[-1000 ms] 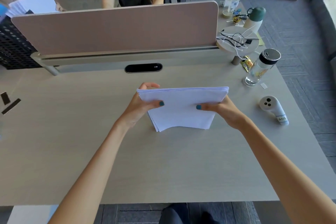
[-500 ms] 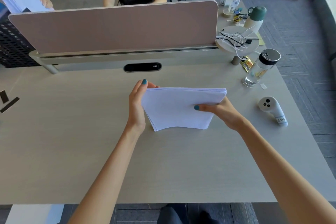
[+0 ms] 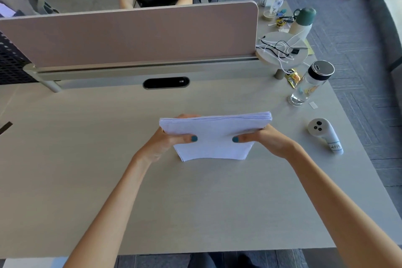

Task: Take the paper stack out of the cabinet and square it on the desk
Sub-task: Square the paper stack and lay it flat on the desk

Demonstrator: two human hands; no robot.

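Observation:
A thick white paper stack (image 3: 214,135) stands on its lower edge on the beige desk (image 3: 152,202), tilted toward me, its top edge fanned slightly. My left hand (image 3: 167,139) grips the stack's left side, thumb on the near face and fingers behind. My right hand (image 3: 265,139) grips the right side the same way. The cabinet is not in view.
A pink divider panel (image 3: 130,37) runs along the desk's far edge, with a person seated behind it. To the right stand a clear water bottle (image 3: 309,85), a white controller (image 3: 324,135), a round stand with cables (image 3: 280,50) and a green-capped flask (image 3: 302,22).
My left hand, which had opened flat against the stack's left edge half a second ago, has closed on the stack again. The stack stays upright in about the same place.

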